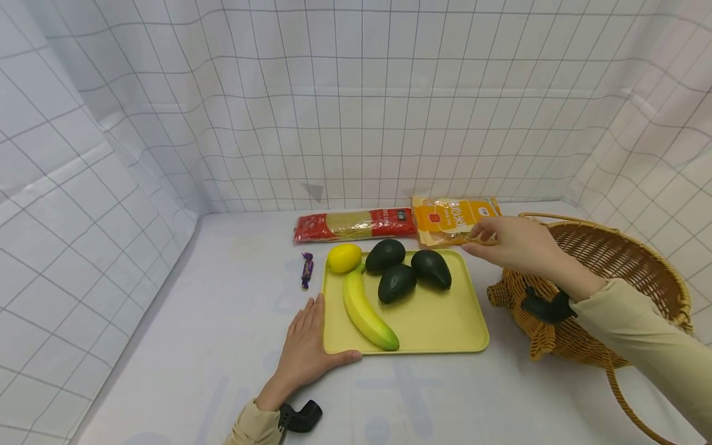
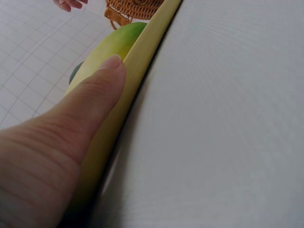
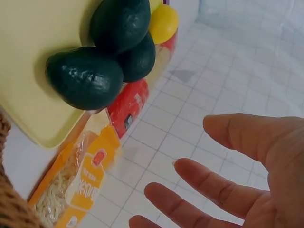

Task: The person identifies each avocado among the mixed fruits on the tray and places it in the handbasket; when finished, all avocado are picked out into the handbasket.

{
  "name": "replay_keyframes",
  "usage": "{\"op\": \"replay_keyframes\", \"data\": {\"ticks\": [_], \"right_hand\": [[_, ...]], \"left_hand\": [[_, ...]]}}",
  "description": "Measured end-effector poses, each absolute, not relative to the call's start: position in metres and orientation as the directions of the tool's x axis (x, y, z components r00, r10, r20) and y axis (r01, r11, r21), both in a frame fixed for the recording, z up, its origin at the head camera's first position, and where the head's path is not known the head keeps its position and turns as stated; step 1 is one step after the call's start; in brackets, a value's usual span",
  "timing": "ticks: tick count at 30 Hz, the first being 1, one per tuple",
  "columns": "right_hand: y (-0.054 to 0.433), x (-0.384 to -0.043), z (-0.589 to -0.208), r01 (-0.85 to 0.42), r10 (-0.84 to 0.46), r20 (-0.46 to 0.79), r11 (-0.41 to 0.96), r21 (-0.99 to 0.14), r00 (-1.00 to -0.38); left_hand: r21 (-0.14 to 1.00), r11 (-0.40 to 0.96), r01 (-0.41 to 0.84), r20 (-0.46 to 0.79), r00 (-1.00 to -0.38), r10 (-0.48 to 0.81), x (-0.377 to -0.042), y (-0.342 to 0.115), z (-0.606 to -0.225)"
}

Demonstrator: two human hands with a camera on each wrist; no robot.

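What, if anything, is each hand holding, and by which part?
Nothing: the left hand only touches the tray at its near-left corner; the right hand is empty.

Your left hand (image 1: 303, 353) is near left, fingers (image 1: 306, 316) straight and pointing far, thumb (image 1: 342, 358) stuck out right — your right hand (image 1: 516, 245) is farther off to the right, fingers loosely bent, thumb apart, forearm (image 1: 639, 327) slanting in from near right.
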State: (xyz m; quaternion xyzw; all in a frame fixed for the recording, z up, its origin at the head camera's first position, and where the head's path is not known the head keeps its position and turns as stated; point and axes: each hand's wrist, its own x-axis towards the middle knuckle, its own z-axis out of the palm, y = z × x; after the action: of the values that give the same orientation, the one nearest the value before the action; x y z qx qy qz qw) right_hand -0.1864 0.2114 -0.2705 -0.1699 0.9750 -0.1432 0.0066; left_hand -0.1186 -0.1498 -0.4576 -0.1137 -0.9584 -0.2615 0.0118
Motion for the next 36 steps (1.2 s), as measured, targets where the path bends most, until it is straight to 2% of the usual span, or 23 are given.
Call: {"op": "replay_keyframes", "data": {"ticks": [15, 25, 36], "right_hand": [[0.177, -0.232, -0.299, -0.349, -0.393, -0.195, 0.910, -0.224, -0.899], [0.169, -0.250, -0.318, -0.310, -0.403, -0.313, 0.900, -0.306, -0.860], [0.163, -0.261, -0.335, -0.331, -0.469, -0.365, 0.863, -0.381, -0.804]], "left_hand": [[0.503, 0.835, 0.222, 0.077, -0.974, 0.212, -0.120, -0.151, -0.458], [0.501, 0.834, 0.229, 0.088, -0.973, 0.214, -0.120, -0.151, -0.459], [0.506, 0.833, 0.224, 0.081, -0.974, 0.213, -0.119, -0.151, -0.458]]}}
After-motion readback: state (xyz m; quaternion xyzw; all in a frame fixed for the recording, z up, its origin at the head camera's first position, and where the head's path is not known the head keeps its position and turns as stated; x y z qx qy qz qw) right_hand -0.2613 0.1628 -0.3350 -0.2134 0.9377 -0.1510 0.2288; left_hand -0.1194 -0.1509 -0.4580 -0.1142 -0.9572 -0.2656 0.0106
